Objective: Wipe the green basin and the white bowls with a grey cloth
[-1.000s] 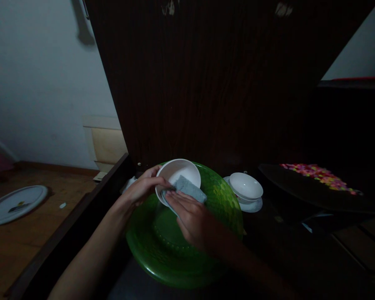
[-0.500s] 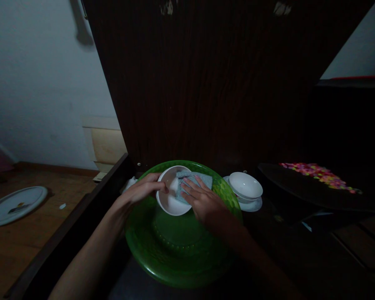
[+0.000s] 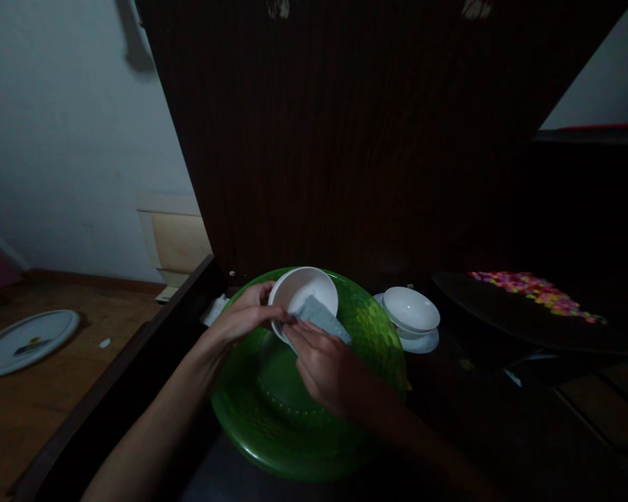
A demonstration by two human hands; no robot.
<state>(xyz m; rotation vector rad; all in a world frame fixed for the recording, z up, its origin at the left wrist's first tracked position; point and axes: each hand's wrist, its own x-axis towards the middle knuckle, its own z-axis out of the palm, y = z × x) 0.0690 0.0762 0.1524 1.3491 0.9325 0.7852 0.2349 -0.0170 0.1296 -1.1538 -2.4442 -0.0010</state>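
Observation:
My left hand [image 3: 250,314] grips a white bowl [image 3: 308,282] by its left side, thumb over the rim. The bowl is tilted, its opening facing up toward me, above a large green basin [image 3: 293,460]. In my right hand [image 3: 322,355] is a grey-blue cloth [image 3: 319,317], which lies over the bowl's near rim and partly inside it. The fingertips of both hands come close together at the near-left rim. Part of the right fingers is hidden by the cloth.
Right of the basin, a white bowl [image 3: 411,309] rests on a plate [image 3: 421,344]. A dark board [image 3: 345,139] stands behind. Pink and yellow decoration [image 3: 534,293] shows at the right. An oval white lid-like object [image 3: 28,338] is on the wooden floor [image 3: 99,383].
My right hand and the cloth have moved from the bowl's inner right side down to its near rim. The bowl has shifted slightly up and to the right.

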